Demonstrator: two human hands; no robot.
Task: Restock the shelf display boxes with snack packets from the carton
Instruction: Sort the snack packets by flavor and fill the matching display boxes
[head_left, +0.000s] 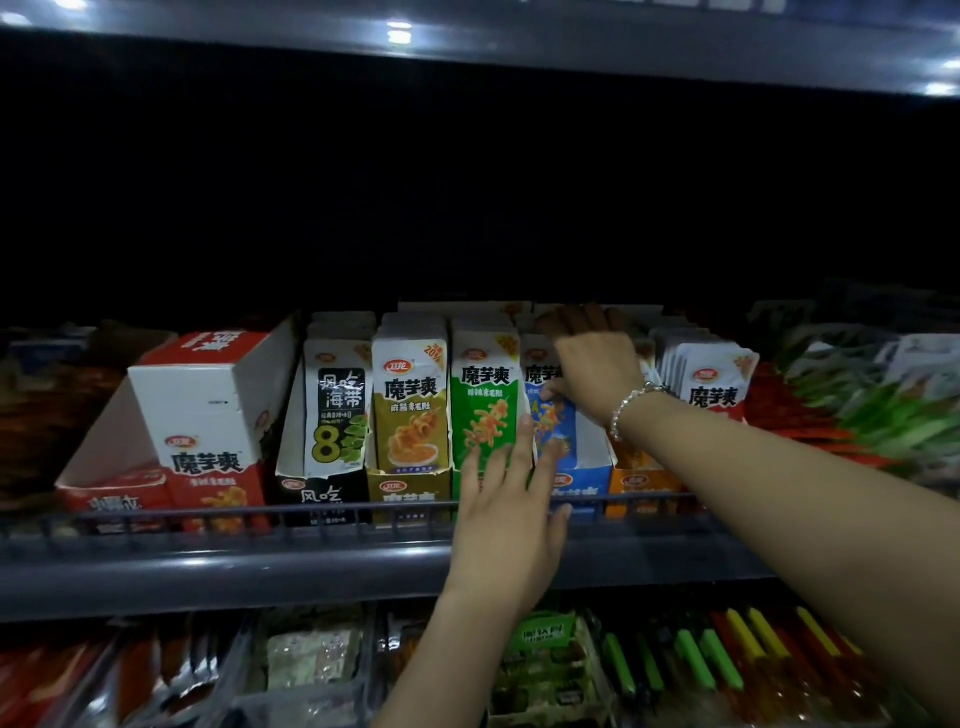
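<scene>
Centre frame, the left hand (511, 499) lies flat, fingers straight, against the green packets (484, 402) in their display box. Just right, the right hand (592, 358) grips the blue packets (553, 410) from above.

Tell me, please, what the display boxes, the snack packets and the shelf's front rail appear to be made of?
Gold display box: printed cardboard, seemingly; its cut top edge shows pale board. Green snack packets: probably glossy plastic film, with flat sealed tops. Front rail: dark grey and smooth, plastic or coated metal; I cannot tell which.
</scene>
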